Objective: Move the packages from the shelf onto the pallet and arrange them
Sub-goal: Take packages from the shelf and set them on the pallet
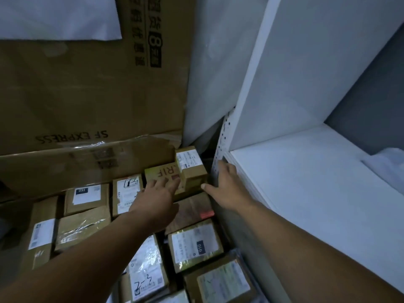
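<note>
Small box (191,169) sits at twelve o'clock between both released grips; left hand (158,194) seemingly touches it, right hand (227,189) just beside.

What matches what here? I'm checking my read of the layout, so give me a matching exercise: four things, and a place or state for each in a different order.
Things:
1. small box
2. left hand
3. white shelf
4. SF EXPRESS carton

Places or states:
A. standing behind the rows of packages
B. stacked on the box printed RIF
C. bare board at the right
D. fingers spread over the packages

Pairs: 1-B, 2-D, 3-C, 4-A
</note>
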